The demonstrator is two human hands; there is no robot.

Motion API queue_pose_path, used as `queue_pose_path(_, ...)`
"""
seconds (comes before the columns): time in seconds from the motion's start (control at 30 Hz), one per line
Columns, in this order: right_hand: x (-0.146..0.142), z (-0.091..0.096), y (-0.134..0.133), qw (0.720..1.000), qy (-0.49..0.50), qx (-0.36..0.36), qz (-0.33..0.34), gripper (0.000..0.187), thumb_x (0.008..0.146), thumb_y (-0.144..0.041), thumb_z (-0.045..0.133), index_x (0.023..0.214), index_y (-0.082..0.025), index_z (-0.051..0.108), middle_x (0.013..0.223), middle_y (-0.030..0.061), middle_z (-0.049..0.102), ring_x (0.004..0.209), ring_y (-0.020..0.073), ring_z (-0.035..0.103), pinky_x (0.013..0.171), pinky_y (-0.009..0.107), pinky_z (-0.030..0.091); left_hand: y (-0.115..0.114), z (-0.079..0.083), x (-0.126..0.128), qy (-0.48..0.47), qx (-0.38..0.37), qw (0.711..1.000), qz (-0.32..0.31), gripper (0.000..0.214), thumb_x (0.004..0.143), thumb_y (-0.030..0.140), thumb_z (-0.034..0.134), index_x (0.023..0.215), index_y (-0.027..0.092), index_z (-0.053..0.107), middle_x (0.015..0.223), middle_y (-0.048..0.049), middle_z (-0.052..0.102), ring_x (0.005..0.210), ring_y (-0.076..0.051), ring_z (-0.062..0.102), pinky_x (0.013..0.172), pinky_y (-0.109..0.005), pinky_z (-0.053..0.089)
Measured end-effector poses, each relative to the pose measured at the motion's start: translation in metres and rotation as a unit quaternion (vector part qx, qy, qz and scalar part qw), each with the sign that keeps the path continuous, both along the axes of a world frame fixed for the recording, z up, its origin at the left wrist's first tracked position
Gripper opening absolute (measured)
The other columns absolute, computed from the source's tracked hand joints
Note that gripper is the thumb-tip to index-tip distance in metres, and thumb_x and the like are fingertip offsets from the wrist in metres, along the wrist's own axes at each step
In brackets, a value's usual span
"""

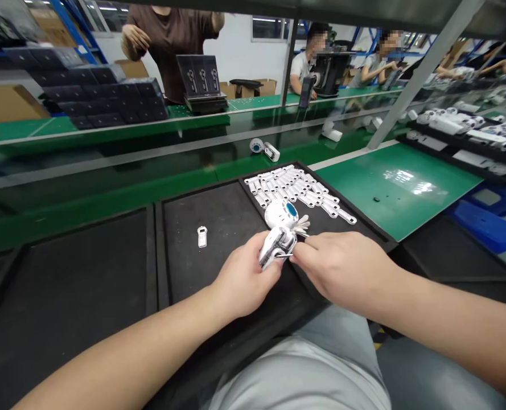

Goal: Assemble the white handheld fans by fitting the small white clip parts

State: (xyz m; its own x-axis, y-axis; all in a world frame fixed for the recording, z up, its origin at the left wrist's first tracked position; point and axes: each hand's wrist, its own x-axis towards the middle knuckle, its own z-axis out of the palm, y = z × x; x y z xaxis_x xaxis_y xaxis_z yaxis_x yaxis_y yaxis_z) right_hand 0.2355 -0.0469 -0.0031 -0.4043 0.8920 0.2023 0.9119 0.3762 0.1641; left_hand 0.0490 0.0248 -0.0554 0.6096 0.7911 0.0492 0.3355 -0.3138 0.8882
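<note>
My left hand (246,276) grips a white plastic device (276,244) from below and to the left. Its round white head with a blue centre (283,215) points away from me, and a fan of thin white pieces (303,224) sticks out beside it. The fingertips of my right hand (342,267) press on the device's near end, close to a thin metal piece (283,255). Behind the hands, a black tray (253,183) holds several rows of small white parts (297,191). One small white part (202,237) lies alone on the black mat (210,210) to the left.
A green work mat (400,191) lies to the right, with a small dark item on it. Beyond a glass panel (107,154) runs a green bench with stacked black boxes (103,97). Several people work there. White devices sit on a shelf (457,136) at right.
</note>
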Motion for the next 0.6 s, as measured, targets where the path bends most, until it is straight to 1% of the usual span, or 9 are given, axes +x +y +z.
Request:
queue_pose_path(0.07, -0.0005, 0.0012, -0.0008, 1.0, -0.006, -0.003, -0.001, 0.013, 0.089, -0.015, 0.054, 0.077, -0.019, 0.057, 0.066, 0.0014, 0.058, 0.056, 0.0156, 0.05, 0.053, 0.032, 0.016, 0.0001, 0.0012, 0.0, 0.004, 0.018, 1.0, -0.006, 0.04, 0.086, 0.029, 0.055, 0.126, 0.025, 0.058, 0.111, -0.0019, 0.07, 0.098, -0.021, 0.065, 0.087, -0.033, 0.049)
queue_pose_path(0.17, -0.0013, 0.003, -0.0021, 1.0, -0.008, -0.004, 0.006, 0.012, 0.085, -0.013, 0.055, 0.074, -0.018, 0.057, 0.063, 0.0016, 0.055, 0.055, 0.015, 0.049, 0.052, 0.032, 0.014, -0.0005, 0.0037, 0.0001, 0.023, 0.033, 0.999, -0.008, 0.039, 0.087, 0.03, 0.055, 0.125, 0.026, 0.058, 0.112, 0.0004, 0.07, 0.1, -0.02, 0.064, 0.088, -0.033, 0.048)
queue_pose_path(0.37, -0.001, 0.0049, -0.0033, 1.0, -0.012, -0.022, 0.009, 0.009, 0.081, -0.011, 0.058, 0.078, -0.019, 0.062, 0.062, 0.0022, 0.055, 0.055, 0.0156, 0.051, 0.051, 0.032, 0.013, -0.0025, 0.0081, 0.0001, 0.06, 0.037, 0.998, 0.002, 0.037, 0.086, 0.032, 0.055, 0.122, 0.026, 0.059, 0.107, 0.0009, 0.071, 0.096, -0.021, 0.066, 0.084, -0.033, 0.048)
queue_pose_path(0.5, -0.0002, 0.0038, -0.0038, 0.999, -0.027, -0.024, 0.01, 0.009, 0.079, -0.011, 0.059, 0.08, -0.019, 0.064, 0.063, 0.0026, 0.057, 0.055, 0.0166, 0.052, 0.051, 0.032, 0.012, -0.0033, 0.0069, 0.0003, 0.07, 0.042, 0.997, -0.005, 0.036, 0.086, 0.032, 0.054, 0.121, 0.025, 0.059, 0.104, 0.0006, 0.072, 0.094, -0.021, 0.067, 0.082, -0.033, 0.048)
queue_pose_path(0.6, -0.0021, 0.0027, -0.0032, 0.998, -0.039, -0.047, 0.007, 0.008, 0.08, -0.012, 0.06, 0.08, -0.018, 0.064, 0.064, 0.0032, 0.058, 0.055, 0.0165, 0.053, 0.051, 0.031, 0.012, -0.0034, 0.0053, 0.0004, 0.083, 0.05, 0.995, -0.012, 0.035, 0.087, 0.032, 0.054, 0.121, 0.025, 0.058, 0.102, 0.0001, 0.072, 0.093, -0.022, 0.067, 0.079, -0.034, 0.048)
